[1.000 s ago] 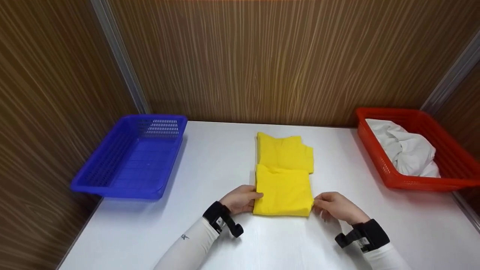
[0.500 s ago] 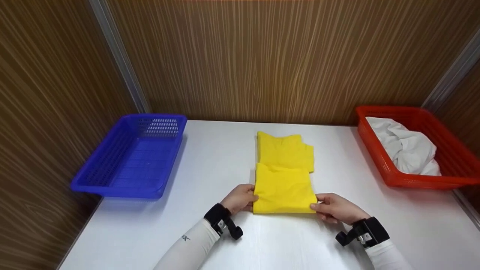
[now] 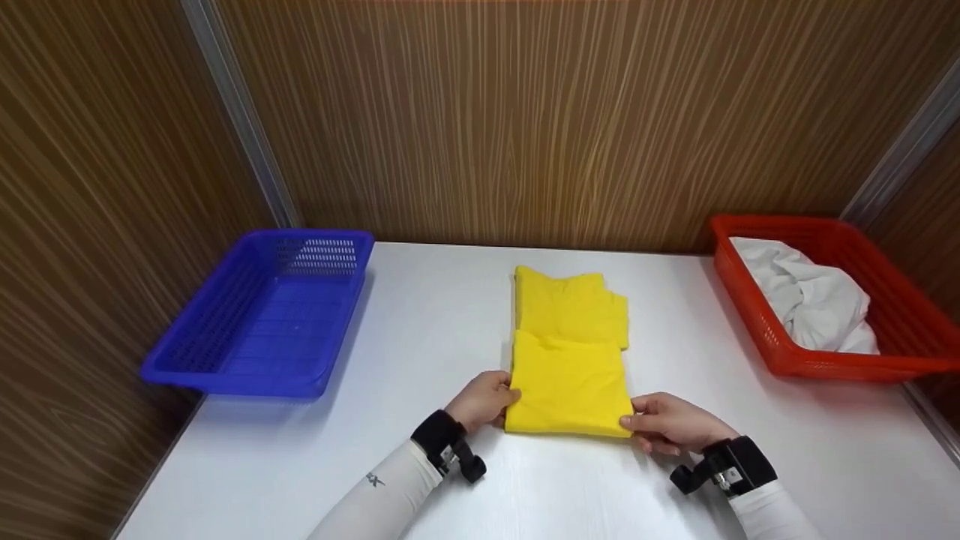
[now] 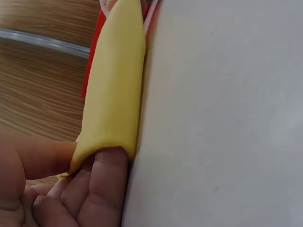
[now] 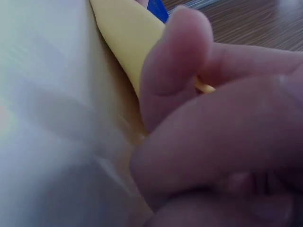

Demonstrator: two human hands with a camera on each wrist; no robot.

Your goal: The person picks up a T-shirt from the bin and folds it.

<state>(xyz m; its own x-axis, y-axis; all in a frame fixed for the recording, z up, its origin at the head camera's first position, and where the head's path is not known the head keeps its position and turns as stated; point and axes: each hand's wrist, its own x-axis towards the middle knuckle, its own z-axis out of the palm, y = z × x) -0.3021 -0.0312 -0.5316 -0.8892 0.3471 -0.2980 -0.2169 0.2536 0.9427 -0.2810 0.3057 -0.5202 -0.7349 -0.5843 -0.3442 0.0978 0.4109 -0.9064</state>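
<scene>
A yellow T-shirt [image 3: 570, 386] lies folded on the white table in the head view, its near part doubled over and its far part flat beyond. My left hand [image 3: 482, 400] pinches the near left edge, thumb on top. In the left wrist view the fingers [image 4: 109, 184] reach inside the rounded fold of the cloth. At the near right corner, my right hand [image 3: 671, 422] pinches the T-shirt between thumb and fingers. The right wrist view shows the right thumb [image 5: 177, 56] against the yellow edge, with the fingertips under the cloth partly hidden.
On the left stands a blue plastic basket [image 3: 341, 330] with nothing in it. A red basket [image 3: 757, 322] at the right holds a crumpled white cloth [image 3: 817, 300]. Wood-patterned panels [image 3: 480, 120] rise behind and at both sides of the white table [image 3: 420, 315].
My right hand has taken hold of the near right corner and drawn it slightly outward, so the near edge is straighter. The left hand has stayed about where it was.
</scene>
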